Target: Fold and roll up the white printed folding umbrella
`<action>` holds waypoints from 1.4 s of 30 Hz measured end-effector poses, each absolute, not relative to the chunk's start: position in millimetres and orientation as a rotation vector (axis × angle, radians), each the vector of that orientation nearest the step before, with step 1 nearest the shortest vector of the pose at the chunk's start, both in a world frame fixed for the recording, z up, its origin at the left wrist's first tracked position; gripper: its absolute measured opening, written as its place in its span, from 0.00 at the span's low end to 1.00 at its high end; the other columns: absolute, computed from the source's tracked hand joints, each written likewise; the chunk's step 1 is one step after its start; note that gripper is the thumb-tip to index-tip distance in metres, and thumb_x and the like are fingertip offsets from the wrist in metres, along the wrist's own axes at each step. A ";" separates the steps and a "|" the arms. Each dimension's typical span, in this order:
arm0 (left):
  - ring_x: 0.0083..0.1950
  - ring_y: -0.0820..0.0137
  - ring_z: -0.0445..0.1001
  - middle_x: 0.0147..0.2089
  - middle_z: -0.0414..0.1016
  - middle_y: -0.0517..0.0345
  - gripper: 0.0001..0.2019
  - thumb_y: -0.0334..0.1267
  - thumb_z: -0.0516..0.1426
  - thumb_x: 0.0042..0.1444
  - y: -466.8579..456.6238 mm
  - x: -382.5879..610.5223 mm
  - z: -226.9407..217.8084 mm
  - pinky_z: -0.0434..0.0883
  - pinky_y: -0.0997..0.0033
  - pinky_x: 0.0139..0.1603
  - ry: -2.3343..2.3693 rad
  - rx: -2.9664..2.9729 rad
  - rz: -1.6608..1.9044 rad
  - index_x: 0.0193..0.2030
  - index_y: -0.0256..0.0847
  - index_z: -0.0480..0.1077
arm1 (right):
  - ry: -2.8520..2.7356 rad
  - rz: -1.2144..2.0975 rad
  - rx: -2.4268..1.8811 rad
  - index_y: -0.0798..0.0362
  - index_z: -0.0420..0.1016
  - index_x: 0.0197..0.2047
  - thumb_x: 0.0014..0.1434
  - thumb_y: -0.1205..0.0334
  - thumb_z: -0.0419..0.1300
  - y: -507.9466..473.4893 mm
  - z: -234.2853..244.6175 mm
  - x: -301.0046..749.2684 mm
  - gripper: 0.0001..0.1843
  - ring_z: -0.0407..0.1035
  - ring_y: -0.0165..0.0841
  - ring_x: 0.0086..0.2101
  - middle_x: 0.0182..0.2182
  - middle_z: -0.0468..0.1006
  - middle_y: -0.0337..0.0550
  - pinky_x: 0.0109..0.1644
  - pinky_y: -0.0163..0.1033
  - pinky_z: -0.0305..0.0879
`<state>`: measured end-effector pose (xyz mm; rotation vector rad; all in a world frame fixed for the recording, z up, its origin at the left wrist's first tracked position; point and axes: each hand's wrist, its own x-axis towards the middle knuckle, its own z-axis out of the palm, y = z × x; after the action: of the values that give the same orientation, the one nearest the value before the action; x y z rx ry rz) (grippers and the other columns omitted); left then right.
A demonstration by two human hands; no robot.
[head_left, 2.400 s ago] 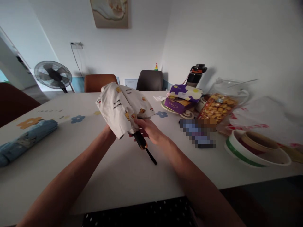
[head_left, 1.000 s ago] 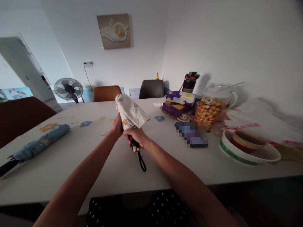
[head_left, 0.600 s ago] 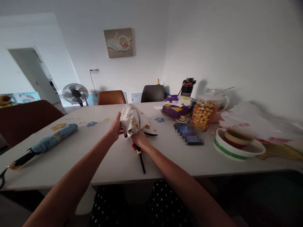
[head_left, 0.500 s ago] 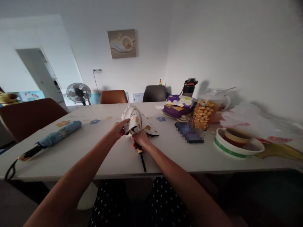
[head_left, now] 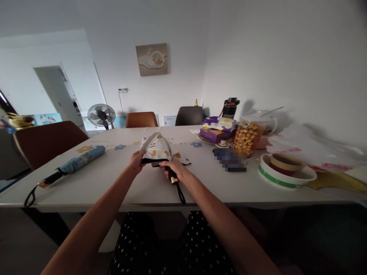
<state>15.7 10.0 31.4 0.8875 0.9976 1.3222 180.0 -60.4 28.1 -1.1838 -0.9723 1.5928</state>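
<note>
Canopy in my left hand: thin creased cloth, matt. Handle in my right hand: smooth, plastic-looking; cap shiny, metallic. Blue umbrella: wrinkled matt cloth. Tabletop: smooth, faint sheen. Bag: crinkled plastic.

We can read no words: the dark lettering on the white umbrella, pale print on the lower purple box and red print on the plastic bag are too small or blurred
</note>
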 end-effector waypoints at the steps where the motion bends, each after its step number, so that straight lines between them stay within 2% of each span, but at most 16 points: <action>1: 0.16 0.77 0.65 0.19 0.67 0.64 0.06 0.32 0.60 0.45 9.2 13.2 25.1 0.60 0.81 0.14 0.999 0.907 1.320 0.30 0.36 0.66 | -0.957 1.631 -1.147 0.56 0.65 0.26 0.50 0.62 0.63 -60.5 28.8 180.9 0.10 0.58 0.22 0.12 0.15 0.67 0.33 0.12 0.29 0.58; 3: 0.17 0.78 0.66 0.20 0.69 0.64 0.07 0.32 0.60 0.45 7.8 7.9 15.1 0.62 0.82 0.15 0.961 0.922 1.287 0.32 0.36 0.67 | -0.918 1.701 -1.110 0.55 0.64 0.27 0.53 0.49 0.60 -60.6 29.8 181.9 0.17 0.58 0.23 0.12 0.16 0.67 0.34 0.12 0.30 0.57; 5: 0.19 0.77 0.68 0.22 0.71 0.62 0.08 0.31 0.60 0.46 6.8 3.4 9.8 0.66 0.81 0.18 0.879 0.914 1.229 0.35 0.35 0.69 | -0.888 1.744 -1.129 0.55 0.63 0.25 0.53 0.36 0.53 -60.4 29.7 181.6 0.27 0.58 0.24 0.12 0.16 0.66 0.36 0.11 0.30 0.57; 7: 0.21 0.75 0.70 0.25 0.73 0.60 0.08 0.28 0.59 0.47 5.9 0.4 9.4 0.69 0.79 0.20 0.819 0.878 1.191 0.37 0.35 0.69 | -0.886 1.718 -1.185 0.54 0.62 0.24 0.53 0.31 0.48 -60.5 28.6 180.1 0.31 0.57 0.24 0.11 0.15 0.65 0.36 0.10 0.31 0.56; 10: 0.23 0.75 0.72 0.26 0.74 0.58 0.05 0.28 0.57 0.50 4.0 -2.7 14.2 0.69 0.80 0.20 0.771 0.791 1.177 0.35 0.36 0.70 | -0.918 1.621 -1.247 0.54 0.62 0.26 0.54 0.34 0.50 -61.5 26.6 176.8 0.28 0.56 0.24 0.10 0.15 0.65 0.35 0.10 0.31 0.56; 12: 0.27 0.73 0.74 0.28 0.76 0.56 0.05 0.29 0.56 0.52 2.0 -4.5 17.7 0.72 0.80 0.25 0.688 0.733 1.166 0.35 0.35 0.71 | -0.928 1.585 -1.272 0.54 0.61 0.26 0.55 0.36 0.51 -61.9 26.0 175.0 0.27 0.57 0.24 0.11 0.15 0.65 0.35 0.10 0.31 0.56; 16: 0.34 0.67 0.76 0.30 0.77 0.52 0.08 0.28 0.51 0.51 -2.0 -3.0 19.5 0.75 0.64 0.42 0.431 0.676 1.140 0.31 0.34 0.72 | -0.935 1.538 -1.268 0.55 0.61 0.26 0.58 0.39 0.49 -60.7 25.6 173.5 0.25 0.56 0.23 0.10 0.14 0.65 0.35 0.10 0.31 0.57; 18: 0.37 0.64 0.76 0.29 0.77 0.52 0.08 0.26 0.51 0.49 -3.4 3.9 17.8 0.73 0.60 0.46 0.408 0.699 1.120 0.27 0.34 0.71 | -0.944 1.529 -1.242 0.54 0.61 0.26 0.60 0.40 0.48 -60.2 25.4 173.1 0.25 0.56 0.23 0.10 0.14 0.65 0.34 0.10 0.31 0.57; 21: 0.39 0.66 0.76 0.34 0.78 0.53 0.09 0.24 0.53 0.48 -4.6 22.1 13.9 0.73 0.66 0.43 0.469 0.809 1.149 0.33 0.36 0.73 | -0.977 1.483 -1.250 0.54 0.60 0.26 0.59 0.39 0.49 -61.4 24.9 172.3 0.25 0.57 0.24 0.10 0.14 0.65 0.35 0.10 0.31 0.57; 24: 0.39 0.69 0.75 0.39 0.77 0.57 0.10 0.30 0.57 0.49 -5.0 42.8 12.0 0.72 0.70 0.40 0.456 0.903 1.261 0.40 0.39 0.72 | -1.038 1.374 -1.293 0.54 0.61 0.27 0.56 0.36 0.51 -63.2 24.4 171.6 0.26 0.59 0.26 0.10 0.14 0.66 0.36 0.10 0.32 0.58; 28: 0.36 0.70 0.74 0.35 0.77 0.57 0.09 0.31 0.59 0.48 -4.1 63.3 16.4 0.71 0.72 0.39 0.459 0.911 1.299 0.38 0.39 0.73 | -1.107 1.269 -1.309 0.53 0.60 0.25 0.54 0.34 0.50 -63.1 23.6 171.4 0.28 0.59 0.26 0.09 0.13 0.66 0.37 0.10 0.32 0.58; 32: 0.33 0.69 0.73 0.31 0.76 0.55 0.06 0.34 0.57 0.51 -1.4 69.4 26.3 0.71 0.69 0.36 0.426 0.806 1.267 0.36 0.38 0.72 | -1.202 1.239 -1.236 0.53 0.60 0.22 0.54 0.34 0.49 -62.6 22.9 171.4 0.29 0.58 0.26 0.09 0.12 0.65 0.37 0.10 0.31 0.57; 37: 0.34 0.64 0.73 0.34 0.76 0.53 0.12 0.45 0.53 0.55 2.2 57.5 39.3 0.72 0.63 0.35 0.399 0.743 1.287 0.36 0.38 0.71 | -1.364 1.133 -1.160 0.54 0.63 0.21 0.53 0.38 0.55 -65.8 24.2 171.0 0.26 0.59 0.26 0.09 0.12 0.68 0.39 0.10 0.31 0.55; 42: 0.30 0.66 0.71 0.30 0.73 0.54 0.13 0.48 0.54 0.54 2.5 53.2 49.1 0.70 0.67 0.27 0.434 0.838 1.366 0.36 0.40 0.69 | -1.358 1.160 -1.096 0.57 0.69 0.24 0.49 0.45 0.62 -66.9 28.7 171.1 0.21 0.61 0.26 0.11 0.16 0.72 0.42 0.11 0.31 0.56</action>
<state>53.2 2.5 49.1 0.8383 0.4340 1.3663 171.1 -66.9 28.7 -1.0956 -1.3577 1.1597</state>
